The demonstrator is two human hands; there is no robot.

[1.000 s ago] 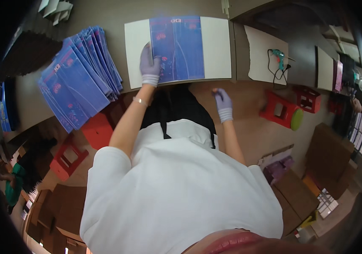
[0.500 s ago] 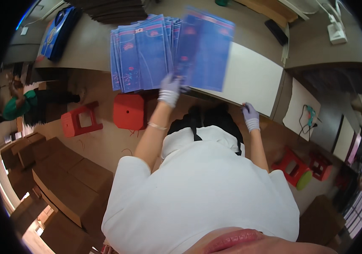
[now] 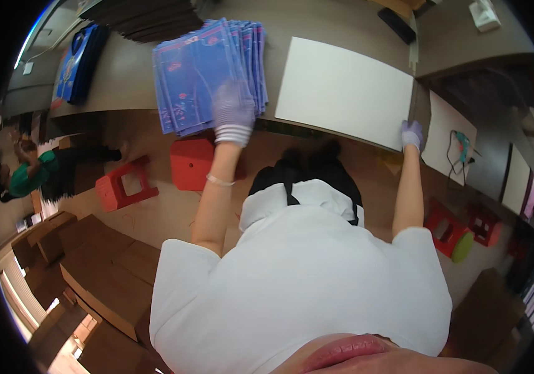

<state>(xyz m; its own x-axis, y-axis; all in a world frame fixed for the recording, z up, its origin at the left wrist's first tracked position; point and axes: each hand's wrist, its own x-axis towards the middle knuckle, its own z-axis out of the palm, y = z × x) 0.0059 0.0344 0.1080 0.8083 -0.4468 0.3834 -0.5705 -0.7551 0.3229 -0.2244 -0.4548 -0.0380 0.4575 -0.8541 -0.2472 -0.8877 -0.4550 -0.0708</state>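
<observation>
My left hand (image 3: 234, 112), in a pale purple glove with a striped cuff, is smeared by motion over a pile of flat blue printed panels (image 3: 186, 68). Its fingers are too blurred to tell whether they grip a panel. The panels lie fanned in overlapping layers, with small pink motifs. To the right of the pile, a white board (image 3: 345, 90) lies flat on the grey table. My right hand (image 3: 412, 135), gloved alike, rests at the board's near right corner with its fingers a little apart, and nothing shows in it.
Dark stacked sheets (image 3: 145, 19) lie behind the panels; blue bags (image 3: 78, 65) stand far left. A black object (image 3: 397, 25) and a power strip (image 3: 485, 15) lie far right. A teal corded tool (image 3: 462, 144) rests right. Red stools (image 3: 192, 164) and cartons (image 3: 108, 268) stand around; a person (image 3: 30, 168) works left.
The blue panel that my left hand held up over the board is no longer there. My left hand has moved left onto the pile. My right hand has moved right to the board's corner.
</observation>
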